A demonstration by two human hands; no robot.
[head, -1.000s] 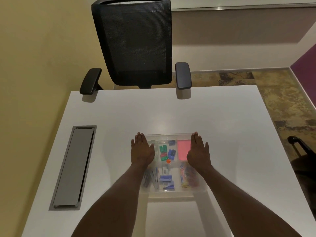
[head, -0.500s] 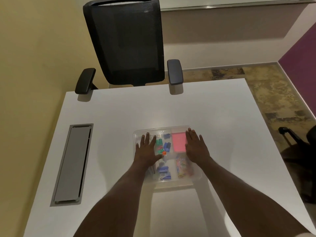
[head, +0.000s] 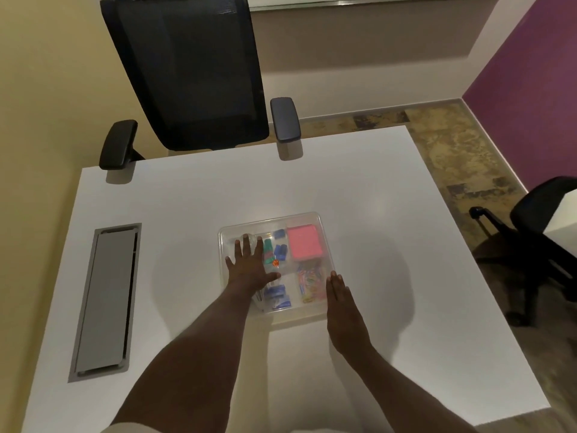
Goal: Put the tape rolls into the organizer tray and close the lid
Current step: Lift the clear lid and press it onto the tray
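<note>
A clear plastic organizer tray (head: 315, 218) sits in the middle of the white table, with a clear lid lying flat over it. Through the lid I see a pink pad (head: 304, 240), blue and green clips (head: 276, 250), coloured paper clips (head: 310, 284) and blue items (head: 276, 296). No tape roll can be made out for certain. My left hand (head: 248, 265) lies flat on the lid's left half, fingers spread. My right hand (head: 338, 295) is flat with fingers together at the tray's near right corner, holding nothing.
A grey cable hatch (head: 104, 300) is set into the white table (head: 406, 245) at the left. A black mesh office chair (head: 190, 73) stands at the far edge. Another dark chair (head: 543, 245) stands on the floor to the right.
My right hand has slid off the lid's top right, back toward me, to the tray's near right corner. My left hand stays flat on the lid. The view shifted.
</note>
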